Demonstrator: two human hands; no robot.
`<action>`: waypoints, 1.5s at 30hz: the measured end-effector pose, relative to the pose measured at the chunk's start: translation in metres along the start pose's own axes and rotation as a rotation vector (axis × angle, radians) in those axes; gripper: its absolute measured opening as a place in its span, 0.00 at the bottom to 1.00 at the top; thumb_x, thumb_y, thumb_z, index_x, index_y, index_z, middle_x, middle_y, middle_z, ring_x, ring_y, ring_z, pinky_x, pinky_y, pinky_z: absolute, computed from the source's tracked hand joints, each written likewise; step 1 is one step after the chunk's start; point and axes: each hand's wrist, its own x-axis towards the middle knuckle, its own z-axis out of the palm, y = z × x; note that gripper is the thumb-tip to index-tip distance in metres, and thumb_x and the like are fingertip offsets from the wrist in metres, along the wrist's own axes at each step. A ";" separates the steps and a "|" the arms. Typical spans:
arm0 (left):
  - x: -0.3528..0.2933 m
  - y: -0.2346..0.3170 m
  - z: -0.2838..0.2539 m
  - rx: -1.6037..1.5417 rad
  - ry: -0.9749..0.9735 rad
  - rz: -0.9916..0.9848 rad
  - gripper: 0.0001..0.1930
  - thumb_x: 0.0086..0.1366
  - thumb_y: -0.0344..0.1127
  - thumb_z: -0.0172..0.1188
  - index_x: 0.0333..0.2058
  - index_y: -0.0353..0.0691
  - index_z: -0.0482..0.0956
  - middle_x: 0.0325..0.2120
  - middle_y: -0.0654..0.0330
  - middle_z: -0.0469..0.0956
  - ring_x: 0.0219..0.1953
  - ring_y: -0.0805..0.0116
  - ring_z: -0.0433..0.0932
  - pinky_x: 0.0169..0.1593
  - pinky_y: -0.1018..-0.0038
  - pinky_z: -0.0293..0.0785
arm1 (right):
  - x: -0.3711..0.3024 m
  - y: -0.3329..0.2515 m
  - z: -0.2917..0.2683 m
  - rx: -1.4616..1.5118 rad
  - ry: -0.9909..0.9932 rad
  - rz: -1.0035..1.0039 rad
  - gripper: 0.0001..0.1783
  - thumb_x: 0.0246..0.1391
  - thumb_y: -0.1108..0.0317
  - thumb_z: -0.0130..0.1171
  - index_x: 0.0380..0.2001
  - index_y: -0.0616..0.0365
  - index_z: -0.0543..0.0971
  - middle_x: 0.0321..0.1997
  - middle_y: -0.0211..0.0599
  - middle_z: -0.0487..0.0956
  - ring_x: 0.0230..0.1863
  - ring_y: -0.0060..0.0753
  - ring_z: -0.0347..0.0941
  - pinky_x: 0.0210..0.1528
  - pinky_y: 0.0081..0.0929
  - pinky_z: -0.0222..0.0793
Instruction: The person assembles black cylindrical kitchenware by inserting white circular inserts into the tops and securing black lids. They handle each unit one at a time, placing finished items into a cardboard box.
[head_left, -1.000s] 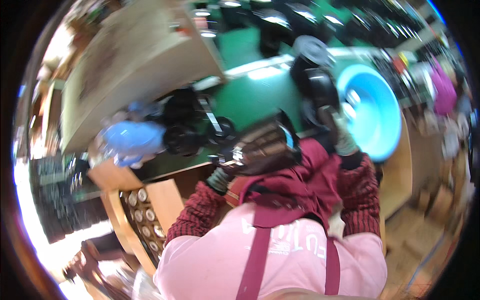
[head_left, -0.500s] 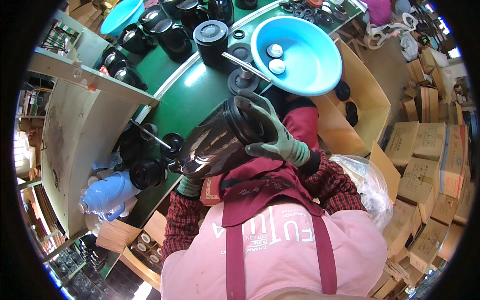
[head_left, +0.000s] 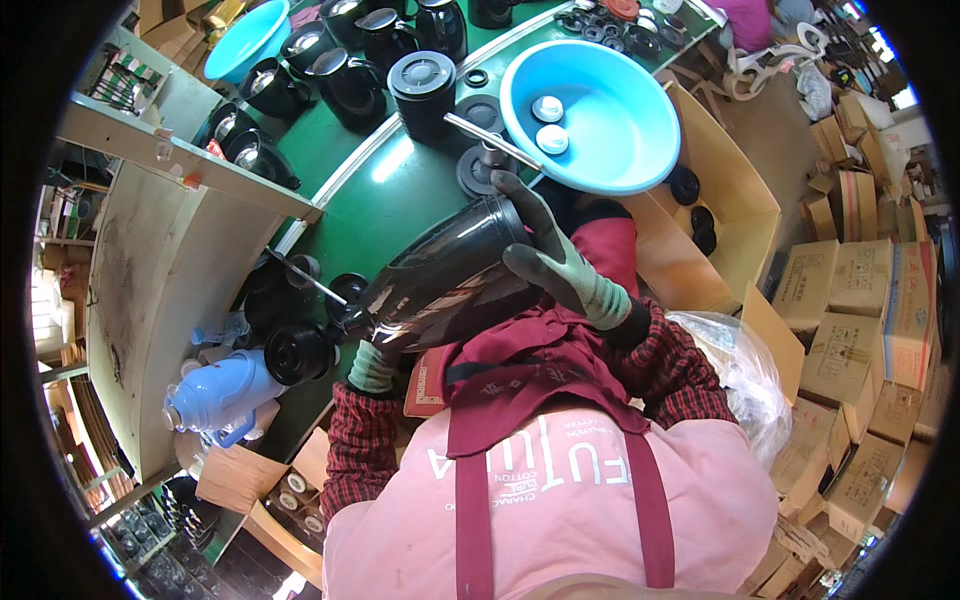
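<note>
A glossy black jug (head_left: 440, 265) lies tilted across my lap, its narrow spout end toward the left and its wide base toward the right. My left hand (head_left: 372, 368), in a pale green glove, supports it from below near the spout; those fingers are mostly hidden behind the jug. My right hand (head_left: 560, 255), in a green glove with dark grey fingers, spans the wide base end. Its thumb and fingers are spread to opposite sides of the rim. Beyond the jug, a stack of round black lids (head_left: 422, 90) stands on the green table (head_left: 350, 215).
A blue basin (head_left: 610, 120) with two white-topped pieces stands ahead, beside a metal rod (head_left: 495, 140). Several black jugs (head_left: 350, 85) fill the far left. A light blue flask (head_left: 220, 395) lies left. An open carton (head_left: 735, 210) and stacked boxes (head_left: 840, 360) occupy the right.
The jug has turned a little, and its base rim shows less than before. My right hand has shifted slightly right, with its fingers spread wider. My left hand stays near the spout.
</note>
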 end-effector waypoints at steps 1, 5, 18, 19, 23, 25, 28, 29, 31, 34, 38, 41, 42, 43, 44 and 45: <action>0.003 0.002 0.001 0.009 -0.005 0.002 0.26 0.66 0.40 0.60 0.61 0.34 0.72 0.56 0.51 0.76 0.56 0.57 0.77 0.61 0.65 0.74 | -0.001 -0.005 0.000 0.024 0.004 0.020 0.46 0.58 0.56 0.64 0.74 0.54 0.56 0.72 0.46 0.55 0.75 0.43 0.49 0.74 0.39 0.48; 0.014 0.023 0.008 0.124 -0.002 0.044 0.25 0.65 0.39 0.61 0.59 0.33 0.75 0.53 0.51 0.79 0.54 0.58 0.79 0.60 0.66 0.75 | -0.001 -0.012 -0.004 -0.302 -0.111 -0.231 0.47 0.54 0.57 0.67 0.73 0.54 0.58 0.72 0.47 0.57 0.74 0.42 0.53 0.74 0.37 0.49; -0.007 -0.016 -0.010 -0.461 0.068 -0.299 0.21 0.74 0.39 0.48 0.57 0.30 0.76 0.50 0.57 0.82 0.49 0.67 0.80 0.56 0.68 0.77 | -0.008 0.036 -0.023 0.014 0.073 -0.080 0.47 0.67 0.32 0.43 0.74 0.57 0.52 0.72 0.45 0.62 0.71 0.38 0.61 0.72 0.38 0.56; -0.008 -0.013 -0.010 -0.340 0.087 -0.276 0.22 0.74 0.39 0.49 0.57 0.29 0.76 0.50 0.57 0.82 0.49 0.66 0.81 0.57 0.68 0.77 | -0.013 0.022 -0.011 0.177 -0.002 0.004 0.46 0.67 0.35 0.45 0.74 0.57 0.53 0.71 0.46 0.63 0.70 0.39 0.62 0.72 0.38 0.56; 0.025 0.045 -0.007 0.137 0.069 -0.040 0.23 0.67 0.39 0.57 0.55 0.29 0.78 0.47 0.54 0.83 0.48 0.64 0.82 0.56 0.67 0.77 | -0.002 0.055 -0.050 0.163 -0.167 0.056 0.35 0.71 0.50 0.49 0.71 0.59 0.58 0.68 0.48 0.66 0.68 0.43 0.66 0.70 0.38 0.61; 0.038 0.074 0.000 0.138 0.097 -0.031 0.24 0.60 0.37 0.64 0.53 0.28 0.80 0.45 0.51 0.84 0.47 0.63 0.83 0.54 0.67 0.77 | 0.001 0.051 -0.054 -0.092 -0.206 -0.272 0.35 0.68 0.56 0.54 0.72 0.59 0.57 0.68 0.47 0.67 0.67 0.42 0.66 0.69 0.38 0.63; 0.031 0.050 0.002 -0.258 0.201 -0.370 0.32 0.54 0.50 0.71 0.49 0.28 0.81 0.45 0.49 0.84 0.46 0.58 0.84 0.55 0.64 0.77 | -0.011 0.020 -0.038 -0.070 -0.098 -0.294 0.51 0.54 0.66 0.73 0.73 0.61 0.53 0.75 0.44 0.58 0.70 0.37 0.61 0.71 0.37 0.59; 0.031 0.036 0.002 -0.336 0.199 -0.395 0.32 0.54 0.49 0.70 0.49 0.28 0.82 0.45 0.49 0.84 0.45 0.57 0.84 0.55 0.63 0.77 | -0.014 0.013 -0.029 -0.015 -0.046 -0.219 0.48 0.59 0.59 0.68 0.74 0.60 0.53 0.76 0.43 0.56 0.71 0.38 0.59 0.71 0.38 0.57; 0.024 0.021 0.000 -0.318 0.156 -0.316 0.32 0.53 0.49 0.70 0.49 0.29 0.82 0.44 0.49 0.84 0.45 0.56 0.84 0.55 0.62 0.77 | -0.018 0.006 -0.021 0.063 -0.003 -0.157 0.44 0.66 0.47 0.57 0.74 0.60 0.53 0.77 0.41 0.53 0.73 0.38 0.57 0.72 0.38 0.55; 0.032 0.040 -0.002 0.004 0.135 -0.112 0.31 0.52 0.49 0.70 0.49 0.30 0.82 0.43 0.48 0.84 0.43 0.53 0.84 0.55 0.61 0.77 | -0.023 0.003 -0.018 0.186 0.073 -0.061 0.40 0.69 0.42 0.50 0.71 0.59 0.59 0.73 0.37 0.62 0.70 0.34 0.62 0.70 0.33 0.59; 0.067 0.096 -0.015 0.718 -0.004 0.482 0.30 0.48 0.48 0.70 0.47 0.33 0.84 0.32 0.53 0.82 0.33 0.48 0.80 0.55 0.52 0.75 | -0.025 0.036 -0.050 0.735 0.129 0.674 0.29 0.73 0.49 0.46 0.65 0.59 0.70 0.60 0.37 0.79 0.61 0.27 0.74 0.67 0.31 0.66; 0.062 0.083 -0.009 0.339 -0.048 0.215 0.30 0.55 0.49 0.67 0.50 0.30 0.81 0.43 0.51 0.82 0.45 0.53 0.82 0.57 0.56 0.75 | -0.039 0.031 -0.070 0.546 -0.186 0.471 0.32 0.73 0.49 0.45 0.70 0.59 0.63 0.64 0.37 0.75 0.62 0.26 0.71 0.66 0.31 0.67; 0.048 0.056 -0.009 -0.052 -0.060 -0.046 0.31 0.59 0.49 0.66 0.53 0.29 0.78 0.48 0.51 0.80 0.49 0.57 0.81 0.58 0.59 0.75 | -0.036 0.032 -0.064 0.462 -0.101 0.338 0.33 0.73 0.49 0.45 0.72 0.59 0.59 0.68 0.36 0.70 0.64 0.26 0.70 0.66 0.31 0.66; 0.033 0.033 -0.010 -0.447 0.037 -0.294 0.32 0.64 0.49 0.64 0.56 0.27 0.75 0.54 0.51 0.78 0.54 0.60 0.79 0.59 0.61 0.76 | -0.033 0.031 -0.056 0.368 -0.013 0.212 0.36 0.73 0.49 0.45 0.74 0.58 0.55 0.72 0.36 0.66 0.66 0.27 0.68 0.66 0.31 0.66; 0.014 -0.007 -0.017 -0.516 0.028 -0.279 0.34 0.63 0.48 0.67 0.59 0.28 0.72 0.55 0.50 0.78 0.53 0.61 0.79 0.58 0.63 0.77 | -0.033 0.018 -0.045 0.259 0.024 0.086 0.35 0.72 0.49 0.47 0.73 0.58 0.57 0.70 0.37 0.68 0.66 0.29 0.68 0.67 0.32 0.65; 0.012 -0.016 -0.013 -0.489 0.046 -0.283 0.34 0.61 0.49 0.68 0.58 0.28 0.74 0.53 0.50 0.78 0.52 0.60 0.80 0.57 0.63 0.76 | -0.031 0.006 -0.033 0.136 0.075 -0.032 0.34 0.71 0.49 0.49 0.71 0.58 0.59 0.69 0.37 0.69 0.66 0.30 0.68 0.68 0.33 0.64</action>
